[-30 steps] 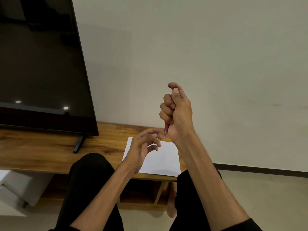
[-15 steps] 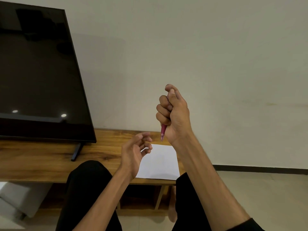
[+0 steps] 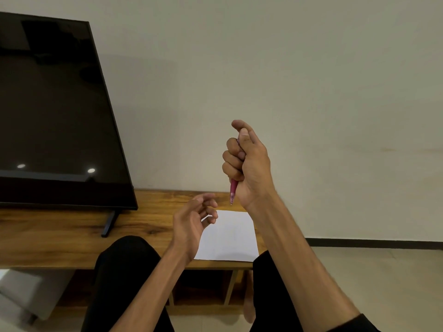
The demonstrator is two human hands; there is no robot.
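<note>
Pen (image 3: pixel 233 191) sat tip-down in fist grip of right hand (image 3: pixel 249 164), pink barrel poking out below, above paper (image 3: pixel 230 238) on surface (image 3: pixel 60 236). Left hand (image 3: pixel 191 224) loosely curled, held nothing. Pen markings too small to read.

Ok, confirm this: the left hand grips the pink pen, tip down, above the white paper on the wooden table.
Wrong hand: the head view shows the right hand gripping the pink pen, tip down, above the white paper on the wooden table; the left hand holds nothing.
</note>
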